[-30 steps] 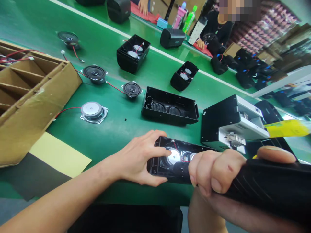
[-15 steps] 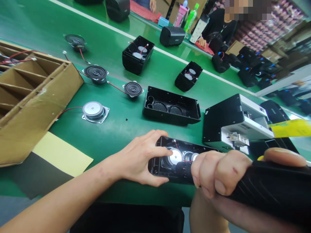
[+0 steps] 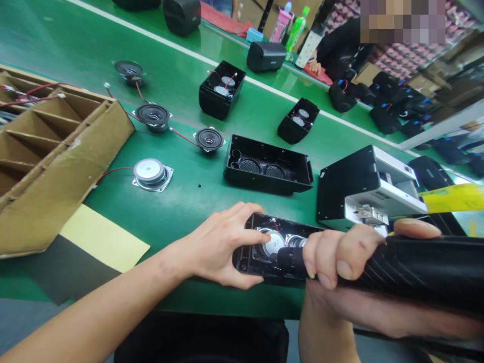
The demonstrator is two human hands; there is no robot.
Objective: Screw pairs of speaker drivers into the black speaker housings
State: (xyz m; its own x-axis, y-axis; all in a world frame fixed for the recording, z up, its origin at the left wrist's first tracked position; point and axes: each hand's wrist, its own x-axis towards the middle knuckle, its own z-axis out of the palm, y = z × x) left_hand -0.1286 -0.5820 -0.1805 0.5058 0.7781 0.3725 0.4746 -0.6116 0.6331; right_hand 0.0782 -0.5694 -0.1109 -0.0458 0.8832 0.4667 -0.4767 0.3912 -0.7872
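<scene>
Lying on the near part of the green bench is a black speaker housing [image 3: 247,264] with two speaker drivers inside. My left hand [image 3: 230,242] grips its left end, the fingers on the far side and one fingertip on the silver back of the left driver [image 3: 274,244]. A black electric screwdriver [image 3: 423,272] is wrapped in my right hand [image 3: 348,257]. Its collar [image 3: 290,259] points down into the housing beside the drivers; the tip is hidden. Just beyond stands another open black housing [image 3: 268,169] with two round grilles in its floor.
Loose speaker drivers [image 3: 152,174] with red wires lie at the left, beside a divided cardboard box [image 3: 91,151]. A black-and-silver machine [image 3: 348,189] stands right. More housings [image 3: 222,93] sit on a belt with a white line. A co-worker's hand [image 3: 314,66] rests across it.
The back end of the electric screwdriver and my right hand have shifted upward. Two housings on the belt have moved slightly right and nearer. My left hand keeps its grip.
</scene>
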